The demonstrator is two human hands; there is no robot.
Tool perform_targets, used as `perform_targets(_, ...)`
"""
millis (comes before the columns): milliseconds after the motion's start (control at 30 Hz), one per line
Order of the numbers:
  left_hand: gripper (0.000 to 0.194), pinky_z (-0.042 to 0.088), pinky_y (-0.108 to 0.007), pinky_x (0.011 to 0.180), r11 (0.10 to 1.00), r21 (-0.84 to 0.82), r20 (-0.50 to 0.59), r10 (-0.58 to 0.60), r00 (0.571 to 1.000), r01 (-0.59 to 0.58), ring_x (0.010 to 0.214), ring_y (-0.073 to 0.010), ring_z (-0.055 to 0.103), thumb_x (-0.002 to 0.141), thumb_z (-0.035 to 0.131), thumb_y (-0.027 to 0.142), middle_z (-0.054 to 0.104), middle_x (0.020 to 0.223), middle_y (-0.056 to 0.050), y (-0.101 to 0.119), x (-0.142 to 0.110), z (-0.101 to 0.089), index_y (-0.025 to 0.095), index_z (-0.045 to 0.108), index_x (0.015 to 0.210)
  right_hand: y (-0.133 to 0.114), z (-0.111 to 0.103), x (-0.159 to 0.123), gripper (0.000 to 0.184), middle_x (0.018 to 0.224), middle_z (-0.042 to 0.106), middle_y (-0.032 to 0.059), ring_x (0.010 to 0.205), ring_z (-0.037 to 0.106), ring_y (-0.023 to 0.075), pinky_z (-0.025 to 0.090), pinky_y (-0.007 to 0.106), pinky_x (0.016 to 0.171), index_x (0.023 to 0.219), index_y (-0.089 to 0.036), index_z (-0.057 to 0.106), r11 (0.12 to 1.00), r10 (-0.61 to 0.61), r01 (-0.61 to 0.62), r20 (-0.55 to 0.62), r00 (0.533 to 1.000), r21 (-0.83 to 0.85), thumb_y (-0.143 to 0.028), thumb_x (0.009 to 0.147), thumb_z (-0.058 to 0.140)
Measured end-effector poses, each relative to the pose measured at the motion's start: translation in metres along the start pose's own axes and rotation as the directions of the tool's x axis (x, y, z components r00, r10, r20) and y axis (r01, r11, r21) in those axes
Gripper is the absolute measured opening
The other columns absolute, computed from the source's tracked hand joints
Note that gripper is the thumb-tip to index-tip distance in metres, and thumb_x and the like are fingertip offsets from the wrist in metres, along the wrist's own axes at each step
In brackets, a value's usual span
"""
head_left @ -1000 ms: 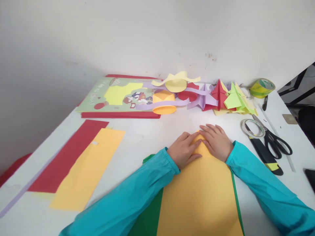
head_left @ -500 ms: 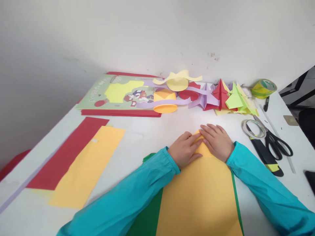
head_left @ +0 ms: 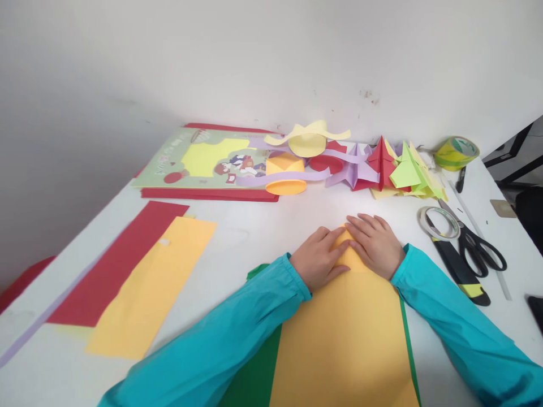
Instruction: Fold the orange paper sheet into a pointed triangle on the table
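Nearest: orange sheet (head_left: 343, 345), square in front of the wearer, lying on a green sheet (head_left: 254, 367) that shows along both sides. Its far end tapers to a peak, with what looks like folded-over flaps.

Both hands are on that peak. Left hand (head_left: 320, 260): half open, thumb and forefinger apart, fingers pressing the flaps. Right hand (head_left: 375, 246): flatter, loosely open, fingers laid along the right slope. Reads as pressing rather than gripping (can't tell if any fingertip is tucked under the paper).

To do the crease well, I'd say: pin the tip with one hand, meet the flap edges on the centreline, then run a finger outward from the tip. Watch the green sheet; if it slides, the fold goes off square.

Left on the counter (head_left: 250, 240): red paper (head_left: 119, 265) partly under an orange strip (head_left: 156, 288), lilac strip (head_left: 25, 341) alongside. Right: tape ring (head_left: 422, 220) over a utility knife (head_left: 456, 268), black scissors (head_left: 475, 244) just beside.

Far side, by the wall: printed card (head_left: 163, 164) on a red stack, folded paper shapes (head_left: 382, 164), yellow tape roll (head_left: 449, 155).

Writing: faint lettering on the card, a green label inside the tape roll. Neither legible; no brand I can read.
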State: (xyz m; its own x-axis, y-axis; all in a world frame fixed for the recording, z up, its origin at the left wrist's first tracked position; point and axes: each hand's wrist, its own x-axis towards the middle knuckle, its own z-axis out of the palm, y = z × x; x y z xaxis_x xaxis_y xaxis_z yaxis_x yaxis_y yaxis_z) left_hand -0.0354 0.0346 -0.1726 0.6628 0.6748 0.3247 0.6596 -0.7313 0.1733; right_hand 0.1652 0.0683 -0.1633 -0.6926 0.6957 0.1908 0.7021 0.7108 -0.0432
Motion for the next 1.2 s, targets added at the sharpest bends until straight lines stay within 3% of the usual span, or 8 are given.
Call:
perform_targets(933, 0.045, 0.047, -0.048, 0.085, 1.000, 0.013, 0.042, -0.002, 0.999, 0.001, 0.094, -0.0282, 0.051, 0.087, 0.051, 0.042, 0.049, 0.129, -0.023, 0.0021, 0.0017, -0.0030, 0.007, 0.057, 0.115, -0.0036, -0.0009, 0.0000, 0.044, 0.142, 0.045, 0.0050, 0.130, 0.037, 0.0259, 0.028, 0.047, 0.105, 0.137, -0.019, 0.043, 0.999, 0.042, -0.041, 0.041, 0.998, -0.025, -0.035, 0.098, 0.031)
perform_targets(1200, 0.044, 0.048, -0.049, 0.084, 1.000, 0.020, 0.044, -0.007, 0.999, 0.006, 0.094, -0.0282, 0.051, 0.088, 0.051, 0.042, 0.050, 0.128, -0.024, 0.0031, 0.0019, -0.0034, 0.007, 0.056, 0.115, -0.0043, -0.0036, 0.0023, 0.039, 0.137, 0.051, 0.0082, 0.127, 0.041, 0.0280, 0.034, 0.047, 0.101, 0.129, -0.016, 0.053, 0.999, 0.021, -0.021, 0.018, 1.000, -0.027, -0.032, 0.097, 0.036)
